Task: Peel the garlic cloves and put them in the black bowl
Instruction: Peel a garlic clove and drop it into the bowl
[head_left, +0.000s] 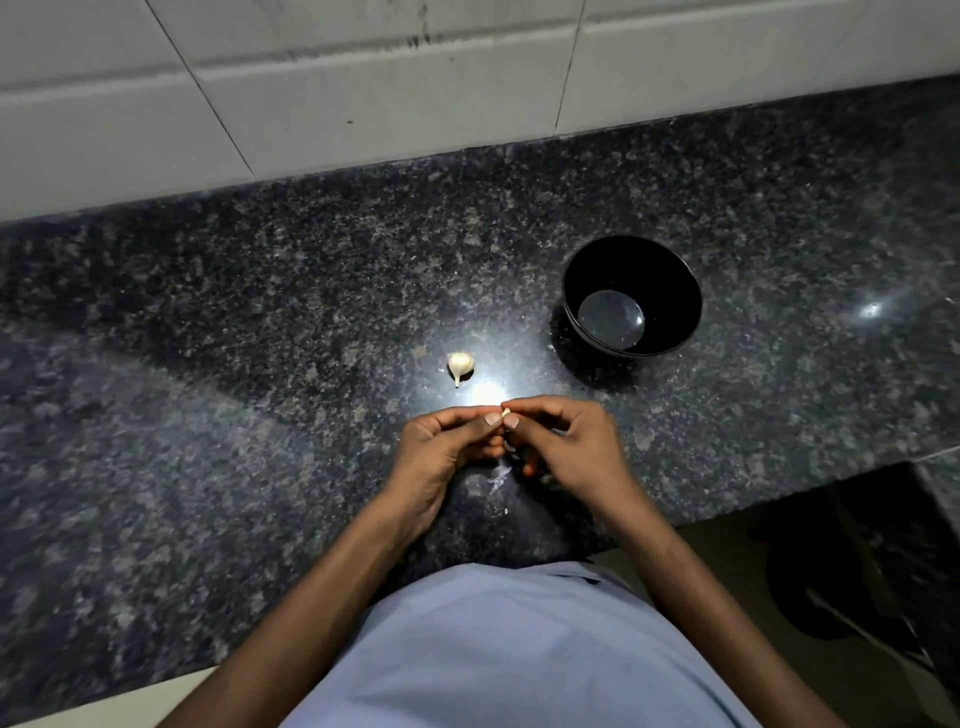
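Two hands, left (447, 447) and right (566, 441), pinched a garlic clove (505, 413) together above a dark speckled worktop (208, 338), near a garlic bulb (461, 365) and black bowl (670, 280).

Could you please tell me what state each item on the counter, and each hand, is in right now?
black bowl: upright on the counter, no garlic inside.
garlic clove: pinched between both hands' fingertips, mostly hidden.
garlic bulb: lying on the counter, unpeeled, untouched.
left hand: fingers curled, pinching the clove.
right hand: fingers curled, pinching the clove.
peel scraps: lying loose on the counter under the hands.
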